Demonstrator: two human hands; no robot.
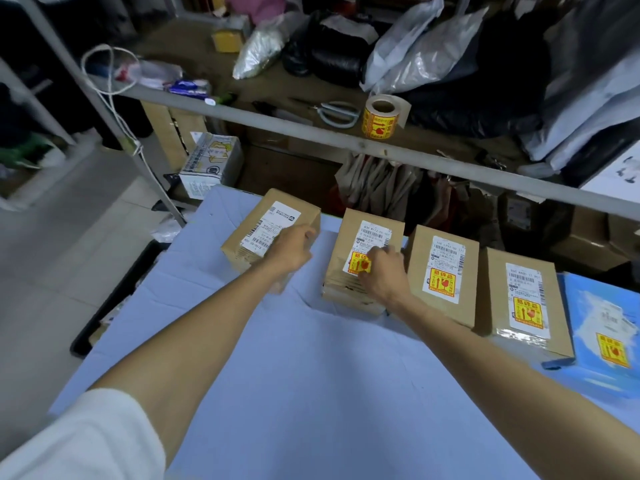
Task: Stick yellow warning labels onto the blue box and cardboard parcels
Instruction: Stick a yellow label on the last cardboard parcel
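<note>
Pale blue sheeting covers the tabletop point(311, 393), and its whole near half lies open between my forearms, so I have plenty of room to slide things toward me. The blue box point(588, 306) lies flat at the far right, running out of view, and is already labelled. The cardboard parcels stand in a row along the back. The fourth parcel point(498, 306) and third parcel point(420, 271) are labelled too, so I judge them done. The second parcel point(343, 289) is the one in hand. The leftmost parcel point(249, 244), sitting askew near the tabletop's back left corner, shows only its white address slip and is what remains. The shelf point(311, 129) juts out above and behind the row, so any reach upward has to clear its grey front rail. The label roll point(379, 116) stands there just right of the scissors point(337, 112), well apart from the parcels. My left hand point(294, 247) holds the leftmost parcel, fingers curled over its right edge. My right hand point(381, 271) is on the yellow label point(356, 263), low on the second parcel's white slip. Its fingers are bent over the label's right side, and I cannot tell whether they pinch that edge or press it down.
</note>
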